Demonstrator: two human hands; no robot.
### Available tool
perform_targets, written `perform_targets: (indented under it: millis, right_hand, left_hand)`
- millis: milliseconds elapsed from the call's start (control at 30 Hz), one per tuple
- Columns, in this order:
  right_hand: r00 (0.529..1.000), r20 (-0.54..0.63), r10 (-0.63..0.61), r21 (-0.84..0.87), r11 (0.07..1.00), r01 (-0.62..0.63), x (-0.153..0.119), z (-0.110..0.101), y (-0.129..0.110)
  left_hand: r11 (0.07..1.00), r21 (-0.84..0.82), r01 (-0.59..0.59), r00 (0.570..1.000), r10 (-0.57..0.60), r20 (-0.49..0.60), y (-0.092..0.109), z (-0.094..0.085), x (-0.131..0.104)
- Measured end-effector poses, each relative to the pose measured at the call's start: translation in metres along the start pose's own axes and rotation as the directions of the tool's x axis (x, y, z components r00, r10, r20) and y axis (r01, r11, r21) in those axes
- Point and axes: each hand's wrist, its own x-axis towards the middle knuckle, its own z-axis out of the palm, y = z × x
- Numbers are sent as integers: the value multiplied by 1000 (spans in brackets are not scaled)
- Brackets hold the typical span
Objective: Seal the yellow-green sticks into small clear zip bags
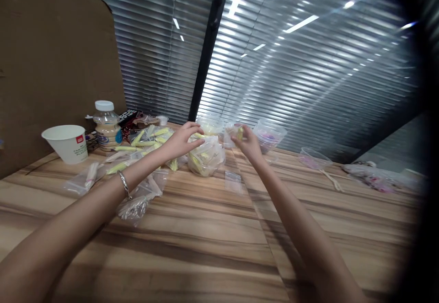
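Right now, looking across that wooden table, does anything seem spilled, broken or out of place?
Nothing looks clearly spilled or broken. The untidiest spot is on the left: slim yellow pieces lie jumbled at differing angles, and a crumpled clear plastic bag lies in front of them.

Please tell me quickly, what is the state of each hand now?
Left hand: open, fingers spread beside the plastic bag; contact cannot be told.
Right hand: closed, holding a small yellow piece.
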Motion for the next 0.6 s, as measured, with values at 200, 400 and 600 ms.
perform_targets:
  millis: [200,400,600]
  right_hand:
    - [943,252,-218,402,910,102,-15,-23,-87]
    - [918,197,-344,238,925,295,-24,-13,-84]
    - [863,382,-330,83,943,324,-21,-4,-78]
  left_hand:
    - [936,-345,63,990,-14,143,19,-10,2]
    - [1000,-19,-9,940,15,340,3,-7,-3]
    - [995,46,93,926,-103,363,-17,23,-9]
